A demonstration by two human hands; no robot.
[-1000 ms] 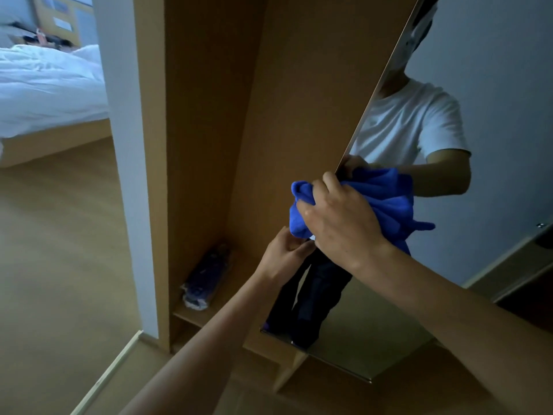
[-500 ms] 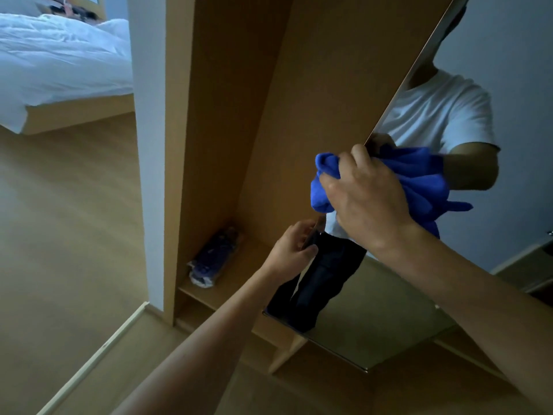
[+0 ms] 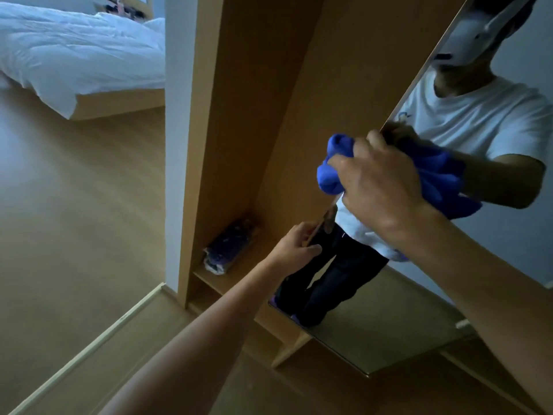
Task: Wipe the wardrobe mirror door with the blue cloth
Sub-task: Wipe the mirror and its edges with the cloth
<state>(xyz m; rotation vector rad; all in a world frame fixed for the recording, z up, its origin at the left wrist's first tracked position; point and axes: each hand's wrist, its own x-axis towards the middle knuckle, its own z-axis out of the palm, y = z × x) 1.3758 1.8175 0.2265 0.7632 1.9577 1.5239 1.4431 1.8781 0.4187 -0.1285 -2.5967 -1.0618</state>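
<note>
Nearest: right hand (image 3: pixel 380 187) clenched on the blue cloth (image 3: pixel 332 166), bunched into soft plush folds and pressed to the glass close by the left edge of the mirror door (image 3: pixel 389 319), about mid-height. Lower down, left hand (image 3: pixel 294 248) curled round that same edge, thumb on the glass side. Mirror door standing open, flat and glossy with a thin pale rim. Reflected in it: a white T-shirt, dark trousers, the cloth again, a grey-blue wall. Behind the door, wardrobe (image 3: pixel 248 115) interior of smooth tan board, plain and matt. Low shelf (image 3: pixel 239 280) at its foot, bearing a crinkled dark-purple plastic packet (image 3: pixel 229 247) close against the side panel. Left of the wardrobe, a narrow white wall end (image 3: pixel 176 115), then wood-look floor (image 3: pixel 74 205) with a pale strip (image 3: pixel 89 348) along its near edge. Farthest, upper left: bed (image 3: pixel 119 104) with rumpled white duvet on a light wooden base. Dim light throughout.
</note>
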